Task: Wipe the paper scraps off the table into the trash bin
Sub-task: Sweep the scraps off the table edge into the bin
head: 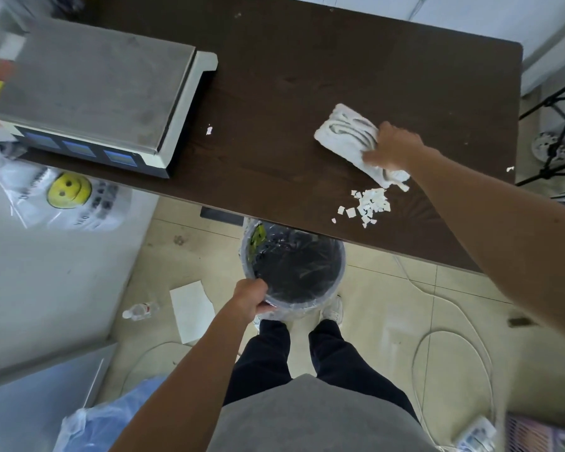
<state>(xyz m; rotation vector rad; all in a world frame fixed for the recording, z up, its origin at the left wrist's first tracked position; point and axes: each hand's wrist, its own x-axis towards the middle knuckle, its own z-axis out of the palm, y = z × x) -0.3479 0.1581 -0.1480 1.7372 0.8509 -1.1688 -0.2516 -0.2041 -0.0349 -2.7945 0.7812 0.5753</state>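
Dark brown wood-grain table [291,76] ran across the upper part of the head view, above a pale tiled floor [388,305]; at its left end stood an electronic scale [92,93] with a steel platter, well apart from the work; a single paper scrap [209,129] lay alone near the scale's right side, and another small white fleck [509,169] sat at the table's right edge. On the floor lay a sheet of white paper [191,309], a fallen plastic bottle [140,310] and a looping white cable [454,370]; a plastic bag with a yellow smiley face [68,190] rested on a grey surface to the left; nothing stood between the scraps and the table's near edge.

The right hand [392,147] pressed down on a white cloth [349,135] with fingers spread and gripping its bunched near end; the cloth lay flat on the table. The pile of paper scraps [369,205] lay just in front of the cloth's near end, close to the table's near edge, apart from the fingers. The trash bin [294,265], lined with clear plastic, was partly tucked under that edge, left of the pile; the left hand [250,298] clenched its near rim.
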